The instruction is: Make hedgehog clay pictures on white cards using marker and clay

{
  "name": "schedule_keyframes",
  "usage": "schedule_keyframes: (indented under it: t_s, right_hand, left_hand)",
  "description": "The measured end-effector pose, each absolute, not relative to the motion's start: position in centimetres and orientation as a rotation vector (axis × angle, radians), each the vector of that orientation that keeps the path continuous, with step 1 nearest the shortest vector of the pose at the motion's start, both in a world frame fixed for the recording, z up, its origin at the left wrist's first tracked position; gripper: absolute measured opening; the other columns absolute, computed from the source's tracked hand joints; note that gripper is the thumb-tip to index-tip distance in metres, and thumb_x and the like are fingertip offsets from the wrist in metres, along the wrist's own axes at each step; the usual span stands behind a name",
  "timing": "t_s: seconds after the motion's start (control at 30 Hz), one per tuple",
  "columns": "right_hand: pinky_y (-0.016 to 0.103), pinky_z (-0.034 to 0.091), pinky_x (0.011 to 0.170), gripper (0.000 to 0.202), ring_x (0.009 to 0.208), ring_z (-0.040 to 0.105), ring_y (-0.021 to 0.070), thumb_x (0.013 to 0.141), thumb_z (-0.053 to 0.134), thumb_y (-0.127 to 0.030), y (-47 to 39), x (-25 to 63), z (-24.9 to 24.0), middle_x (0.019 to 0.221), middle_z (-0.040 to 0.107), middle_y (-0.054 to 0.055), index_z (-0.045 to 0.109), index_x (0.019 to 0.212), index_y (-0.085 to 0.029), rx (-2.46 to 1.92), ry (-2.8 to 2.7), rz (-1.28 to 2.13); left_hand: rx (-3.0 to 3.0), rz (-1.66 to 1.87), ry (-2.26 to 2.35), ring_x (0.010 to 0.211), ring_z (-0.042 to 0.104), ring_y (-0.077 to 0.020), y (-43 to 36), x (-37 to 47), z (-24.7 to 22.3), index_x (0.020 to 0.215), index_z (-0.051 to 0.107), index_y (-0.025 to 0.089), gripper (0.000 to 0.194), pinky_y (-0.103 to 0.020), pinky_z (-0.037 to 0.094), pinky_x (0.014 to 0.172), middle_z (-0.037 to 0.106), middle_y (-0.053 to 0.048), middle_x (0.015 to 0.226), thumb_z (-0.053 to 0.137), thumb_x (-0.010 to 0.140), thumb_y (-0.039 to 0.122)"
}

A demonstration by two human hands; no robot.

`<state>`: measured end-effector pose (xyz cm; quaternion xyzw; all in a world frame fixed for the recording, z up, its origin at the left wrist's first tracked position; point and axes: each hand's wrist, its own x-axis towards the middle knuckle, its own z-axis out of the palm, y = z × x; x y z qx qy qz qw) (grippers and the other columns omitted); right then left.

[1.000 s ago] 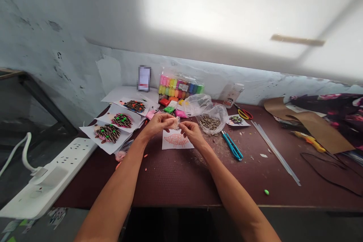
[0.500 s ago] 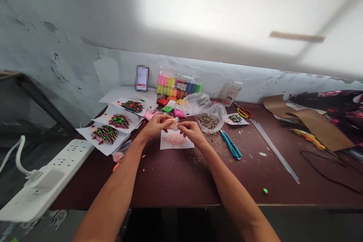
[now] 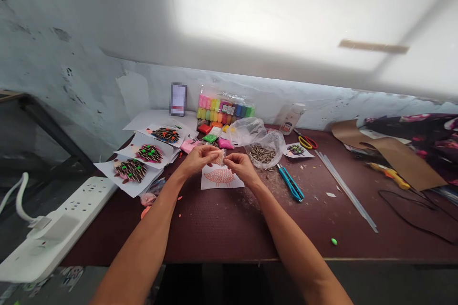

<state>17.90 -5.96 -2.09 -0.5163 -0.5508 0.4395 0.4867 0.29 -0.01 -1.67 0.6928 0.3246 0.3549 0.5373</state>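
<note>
Above the top edge of a white sheet with an orange hedgehog-like drawing (image 3: 219, 177), both hands meet at a small clear packet with pale contents (image 3: 221, 156). My left hand (image 3: 201, 159) is closed on the packet's left side. The fingertips of my right hand (image 3: 239, 164) pinch its right edge. Just behind them lie a pink packet (image 3: 225, 143), a green packet (image 3: 210, 137) and a red packet (image 3: 204, 128). A plastic bag of small dark sticks (image 3: 263, 153) lies to the right of my right hand.
Finished hedgehog pictures (image 3: 130, 170) lie at left beside a white power strip (image 3: 82, 205). A teal cutter (image 3: 290, 183), scissors (image 3: 307, 142), clear glue sticks (image 3: 347, 190) and a yellow glue gun (image 3: 390, 175) lie at right. Coloured clay packs (image 3: 225, 109) and a bottle (image 3: 291, 119) stand behind.
Both hands stay almost in place, still holding the packet. The view has shifted very slightly; nothing else has visibly moved.
</note>
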Motion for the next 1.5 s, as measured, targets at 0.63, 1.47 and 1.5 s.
schedule_keyframes:
  t_s: [0.63, 1.47, 1.5]
  right_hand:
    - [0.025, 0.041, 0.06, 0.03, 0.063, 0.054, 0.014, 0.081, 0.062, -0.047, -6.6, 17.1, -2.5, 0.07, 0.064, 0.001, 0.065, 0.071, -0.019, -1.233, -1.445, 0.648]
    - [0.021, 0.04, 0.047, 0.013, 0.05, 0.058, 0.0121, 0.076, 0.057, -0.031, -6.2, 17.5, -2.2, 0.058, 0.06, -0.003, 0.052, 0.071, -0.02, -1.335, -1.285, 0.747]
    - [0.022, 0.042, 0.049, 0.012, 0.052, 0.059, 0.012, 0.075, 0.058, -0.031, -6.2, 17.5, -2.2, 0.062, 0.061, -0.003, 0.054, 0.074, -0.02, -1.31, -1.281, 0.737]
  left_hand:
    - [2.011, 1.052, 0.817, 0.072, 0.055, -0.0156, -1.2, 1.8, -1.2, 0.072, 0.063, 0.017, 0.029, -0.027, 0.043, 0.067, 0.063, -0.002, 0.072, 0.054, 0.084, 0.042]
    - [2.236, 1.024, 0.781, 0.11, 0.059, -0.0252, -1.1, 1.4, -1.4, 0.113, 0.064, 0.021, 0.042, -0.041, 0.044, 0.098, 0.065, -0.009, 0.118, 0.072, 0.073, 0.028]
    - [2.227, 0.984, 0.791, 0.101, 0.061, -0.0235, -1.0, 1.4, -1.6, 0.11, 0.065, 0.02, 0.035, -0.039, 0.046, 0.094, 0.068, -0.007, 0.108, 0.068, 0.075, 0.027]
